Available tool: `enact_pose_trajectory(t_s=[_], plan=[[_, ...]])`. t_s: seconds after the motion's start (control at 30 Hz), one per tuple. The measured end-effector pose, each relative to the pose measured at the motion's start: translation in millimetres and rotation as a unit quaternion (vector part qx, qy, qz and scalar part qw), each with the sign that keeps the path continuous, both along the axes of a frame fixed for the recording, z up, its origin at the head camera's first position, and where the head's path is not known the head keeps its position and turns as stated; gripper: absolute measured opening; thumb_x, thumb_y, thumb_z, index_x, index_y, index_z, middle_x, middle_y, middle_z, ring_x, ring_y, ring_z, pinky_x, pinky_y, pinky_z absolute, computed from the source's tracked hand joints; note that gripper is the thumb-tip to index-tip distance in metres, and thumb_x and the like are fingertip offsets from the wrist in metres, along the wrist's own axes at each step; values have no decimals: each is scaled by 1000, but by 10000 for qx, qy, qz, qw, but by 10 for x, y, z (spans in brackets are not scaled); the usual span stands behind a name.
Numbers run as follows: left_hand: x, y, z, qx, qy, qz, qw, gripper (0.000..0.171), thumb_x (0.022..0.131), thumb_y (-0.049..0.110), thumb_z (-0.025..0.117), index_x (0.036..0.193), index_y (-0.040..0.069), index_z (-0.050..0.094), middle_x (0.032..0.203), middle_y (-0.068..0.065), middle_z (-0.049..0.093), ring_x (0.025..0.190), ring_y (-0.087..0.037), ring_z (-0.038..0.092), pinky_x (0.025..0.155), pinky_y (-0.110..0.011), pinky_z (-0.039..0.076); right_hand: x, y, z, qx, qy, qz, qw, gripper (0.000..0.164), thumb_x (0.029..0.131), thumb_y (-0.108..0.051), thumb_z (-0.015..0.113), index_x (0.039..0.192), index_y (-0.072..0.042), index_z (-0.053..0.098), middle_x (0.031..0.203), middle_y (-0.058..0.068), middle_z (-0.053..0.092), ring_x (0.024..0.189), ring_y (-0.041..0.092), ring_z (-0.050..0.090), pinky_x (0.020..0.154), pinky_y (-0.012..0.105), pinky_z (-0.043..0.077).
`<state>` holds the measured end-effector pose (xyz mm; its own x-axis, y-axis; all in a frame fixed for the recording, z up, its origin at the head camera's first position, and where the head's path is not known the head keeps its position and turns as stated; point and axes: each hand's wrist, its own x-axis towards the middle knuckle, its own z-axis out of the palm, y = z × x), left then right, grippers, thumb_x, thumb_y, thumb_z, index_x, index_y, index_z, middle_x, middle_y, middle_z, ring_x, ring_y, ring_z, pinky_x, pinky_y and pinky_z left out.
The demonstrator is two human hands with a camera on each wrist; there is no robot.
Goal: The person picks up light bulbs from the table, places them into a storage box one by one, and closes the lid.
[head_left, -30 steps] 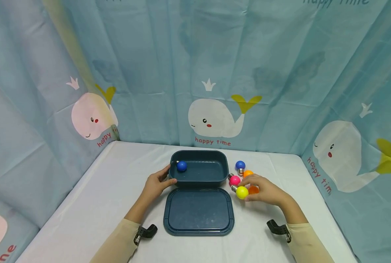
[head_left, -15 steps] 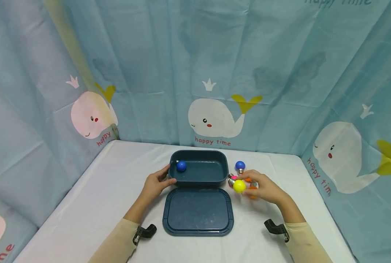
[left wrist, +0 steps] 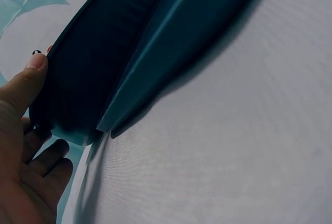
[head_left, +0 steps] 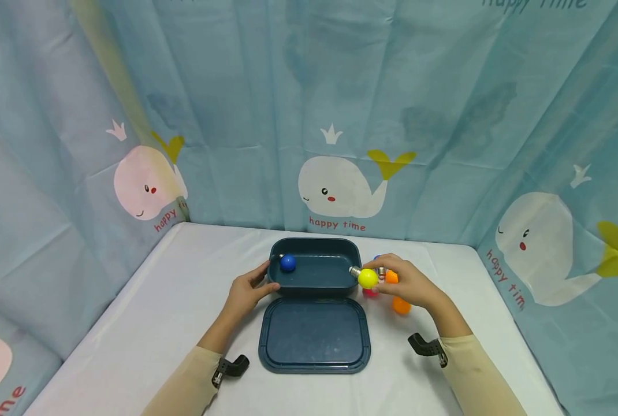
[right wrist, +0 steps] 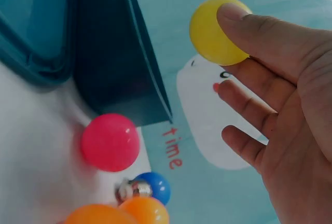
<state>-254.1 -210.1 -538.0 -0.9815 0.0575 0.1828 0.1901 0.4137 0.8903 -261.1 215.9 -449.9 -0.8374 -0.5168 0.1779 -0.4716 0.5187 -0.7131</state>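
My right hand (head_left: pixel 410 282) pinches a yellow light bulb (head_left: pixel 368 279) between thumb and fingers. The bulb is raised at the right end of a dark blue box (head_left: pixel 316 290), its metal screw base (head_left: pixel 354 271) pointing left over the rim. In the right wrist view the thumb presses the yellow globe (right wrist: pixel 215 32), and the other fingers are loosely bent. My left hand (head_left: pixel 246 293) holds the left end of the box, with the thumb (left wrist: pixel 28 79) against its wall near the rim. Inside the box, at its left end, lies a blue light bulb (head_left: pixel 287 263).
A flat dark blue lid (head_left: pixel 314 335) lies in front of the box on the white tablecloth (head_left: pixel 392 375). Right of the box are a pink bulb (right wrist: pixel 110 142), a blue bulb (right wrist: pixel 158 187) and two orange bulbs (head_left: pixel 401 305). A whale-print curtain (head_left: pixel 236 173) hangs behind.
My right hand has lifted the yellow bulb from among the other bulbs and carried it up and left to the box's right rim. The left hand and box have stayed put.
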Motion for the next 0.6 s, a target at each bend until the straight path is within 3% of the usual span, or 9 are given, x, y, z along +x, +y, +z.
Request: enact_pose_trajectory(t_s=[0.17, 0.4, 0.6], plan=[[9, 0, -13, 49, 9, 36, 10000, 78, 85, 38, 85, 152, 18, 52, 152, -9, 52, 139, -34, 51, 111, -49, 47, -72, -87, 99, 5, 223, 204, 9995, 38, 90, -28, 81, 126, -31, 70, 128, -5, 64, 120, 21, 56, 100, 50, 52], [4, -18, -55, 67, -17, 41, 10000, 75, 85, 35, 85, 152, 20, 52, 152, -8, 53, 139, -34, 51, 111, -50, 46, -176, -221, 243, 213, 245, 153, 9994, 44, 88, -32, 83, 129, -29, 69, 133, -6, 63, 130, 24, 52, 107, 59, 48], [-21, -31, -78, 25, 25, 40, 10000, 76, 85, 38, 85, 152, 20, 53, 152, -7, 54, 138, -33, 52, 111, -50, 47, -254, -383, 406, 453, 228, 114, 9986, 44, 88, -33, 83, 129, -32, 69, 135, -7, 62, 132, 23, 50, 107, 58, 49]])
